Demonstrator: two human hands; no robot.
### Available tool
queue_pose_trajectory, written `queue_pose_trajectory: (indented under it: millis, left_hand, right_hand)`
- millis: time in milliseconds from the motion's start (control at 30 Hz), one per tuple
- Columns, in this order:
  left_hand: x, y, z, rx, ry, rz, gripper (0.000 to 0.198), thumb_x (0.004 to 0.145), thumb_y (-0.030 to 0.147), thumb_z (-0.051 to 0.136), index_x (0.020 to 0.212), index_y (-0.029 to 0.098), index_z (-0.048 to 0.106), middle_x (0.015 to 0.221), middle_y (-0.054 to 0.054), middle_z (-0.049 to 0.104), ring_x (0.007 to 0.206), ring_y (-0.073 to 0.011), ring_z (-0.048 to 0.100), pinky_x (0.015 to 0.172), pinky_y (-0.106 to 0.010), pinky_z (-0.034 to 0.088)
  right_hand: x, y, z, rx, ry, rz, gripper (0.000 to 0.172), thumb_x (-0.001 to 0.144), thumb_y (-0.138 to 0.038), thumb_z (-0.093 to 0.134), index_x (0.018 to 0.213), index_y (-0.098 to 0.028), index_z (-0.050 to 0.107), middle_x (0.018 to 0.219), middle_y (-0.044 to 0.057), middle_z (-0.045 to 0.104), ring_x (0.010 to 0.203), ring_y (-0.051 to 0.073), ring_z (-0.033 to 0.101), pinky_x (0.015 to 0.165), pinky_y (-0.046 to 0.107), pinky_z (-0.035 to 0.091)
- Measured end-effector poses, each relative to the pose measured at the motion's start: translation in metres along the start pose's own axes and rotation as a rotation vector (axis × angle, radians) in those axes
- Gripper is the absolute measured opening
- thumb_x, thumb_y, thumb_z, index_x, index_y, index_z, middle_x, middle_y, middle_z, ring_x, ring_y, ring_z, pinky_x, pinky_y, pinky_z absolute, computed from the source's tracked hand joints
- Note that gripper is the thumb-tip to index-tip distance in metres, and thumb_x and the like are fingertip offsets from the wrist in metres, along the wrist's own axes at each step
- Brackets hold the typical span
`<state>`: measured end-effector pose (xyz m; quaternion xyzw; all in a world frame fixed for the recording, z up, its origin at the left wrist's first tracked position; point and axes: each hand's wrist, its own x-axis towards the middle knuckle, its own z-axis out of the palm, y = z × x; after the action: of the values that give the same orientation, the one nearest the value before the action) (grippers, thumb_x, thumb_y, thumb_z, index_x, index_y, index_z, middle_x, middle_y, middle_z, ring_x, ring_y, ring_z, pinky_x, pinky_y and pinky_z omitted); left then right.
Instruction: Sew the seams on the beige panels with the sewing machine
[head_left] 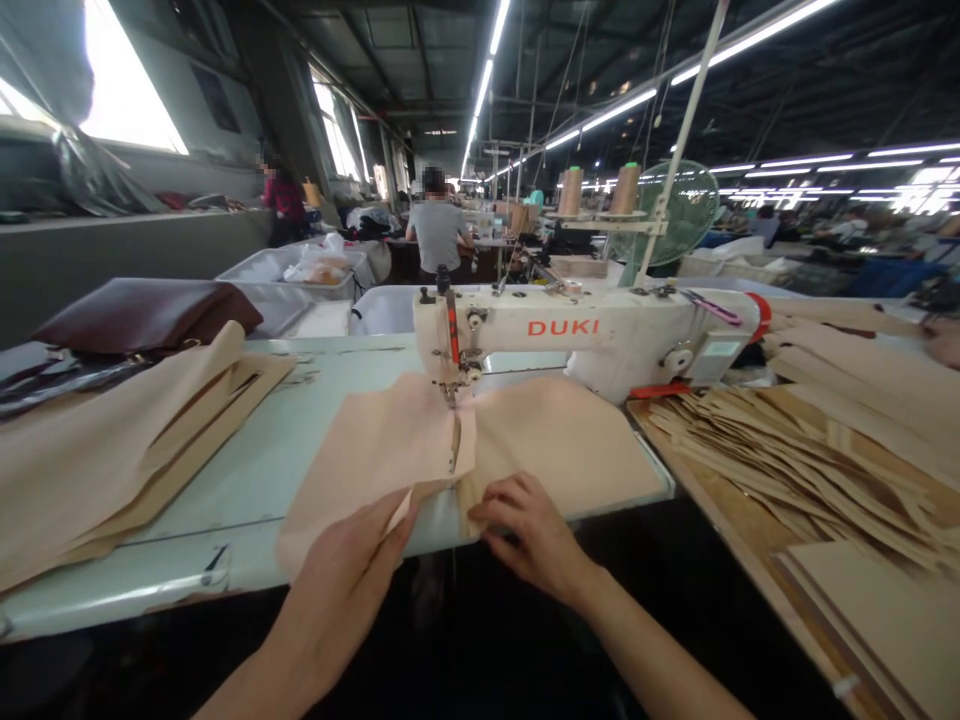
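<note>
A white sewing machine (525,335) stands on the pale green table, its needle and presser foot (451,395) over a beige fabric panel (360,445). A zipper (455,445) shows at the panel's edge below the foot. My left hand (352,550) pinches the panel's near edge between thumb and fingers, the edge curling up there. Just right of it, my right hand (529,525) grips the near end of a narrow beige strip (469,505) at the seam. Another part of the beige material (562,435) lies flat to the right, under the machine arm.
Stacked beige panels (112,450) and a dark brown bag (142,315) lie at the left. Many beige strips (795,450) and cut boards (885,610) cover a wooden side table at the right. Thread cones (626,190) stand behind the machine; a person (437,235) sits farther back.
</note>
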<state>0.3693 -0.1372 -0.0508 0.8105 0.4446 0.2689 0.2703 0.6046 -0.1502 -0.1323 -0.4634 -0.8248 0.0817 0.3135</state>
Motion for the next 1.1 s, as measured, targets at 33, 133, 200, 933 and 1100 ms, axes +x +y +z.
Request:
queue_pose_trajectory:
  millis: [33, 133, 200, 933, 1100]
  left_hand:
    - [0.000, 0.001, 0.000, 0.009, 0.010, 0.003, 0.043, 0.103, 0.047, 0.032, 0.117, 0.023, 0.065, 0.085, -0.003, 0.068, 0.083, -0.0231, 0.064, 0.078, -0.028, 0.051]
    - [-0.002, 0.001, 0.001, 0.034, 0.060, 0.004, 0.044, 0.103, 0.047, 0.030, 0.106, 0.022, 0.066, 0.074, 0.000, 0.064, 0.077, -0.0223, 0.063, 0.078, -0.028, 0.051]
    - [-0.002, 0.000, 0.003, 0.038, 0.078, 0.017, 0.044, 0.103, 0.047, 0.030, 0.103, 0.022, 0.066, 0.075, -0.001, 0.064, 0.080, -0.0226, 0.064, 0.078, -0.029, 0.052]
    - [-0.019, -0.038, 0.052, 0.624, 0.153, 0.573, 0.056, 0.083, -0.001, 0.039, 0.135, 0.013, 0.053, 0.139, -0.009, 0.058, 0.130, -0.0231, 0.052, 0.108, -0.043, 0.045]
    - [-0.019, -0.047, 0.063, 0.746, 0.207, 0.677, 0.053, 0.082, 0.001, 0.040, 0.131, 0.011, 0.056, 0.140, -0.010, 0.058, 0.133, -0.0212, 0.049, 0.109, -0.036, 0.042]
  right_hand:
    - [0.000, 0.001, 0.001, 0.019, 0.029, 0.002, 0.017, 0.092, -0.023, 0.061, 0.108, -0.024, 0.068, 0.110, 0.006, 0.062, 0.103, 0.020, 0.052, 0.091, 0.037, 0.045]
    - [-0.001, 0.004, 0.007, 0.136, 0.146, 0.014, 0.015, 0.095, -0.030, 0.061, 0.103, -0.025, 0.073, 0.103, 0.005, 0.066, 0.097, 0.019, 0.055, 0.086, 0.035, 0.048]
    - [-0.001, 0.004, 0.010, 0.211, 0.208, 0.019, 0.017, 0.095, -0.032, 0.061, 0.103, -0.025, 0.075, 0.098, 0.005, 0.068, 0.093, 0.019, 0.056, 0.082, 0.034, 0.050]
    - [-0.007, 0.002, 0.024, -0.004, 0.195, -0.122, 0.020, 0.092, -0.012, 0.056, 0.076, -0.019, 0.065, 0.088, 0.003, 0.066, 0.089, 0.020, 0.047, 0.080, 0.041, 0.036]
    - [-0.010, 0.007, 0.031, 0.000, 0.250, -0.134, 0.021, 0.088, -0.007, 0.052, 0.071, -0.017, 0.059, 0.086, 0.002, 0.064, 0.089, 0.020, 0.045, 0.079, 0.041, 0.035]
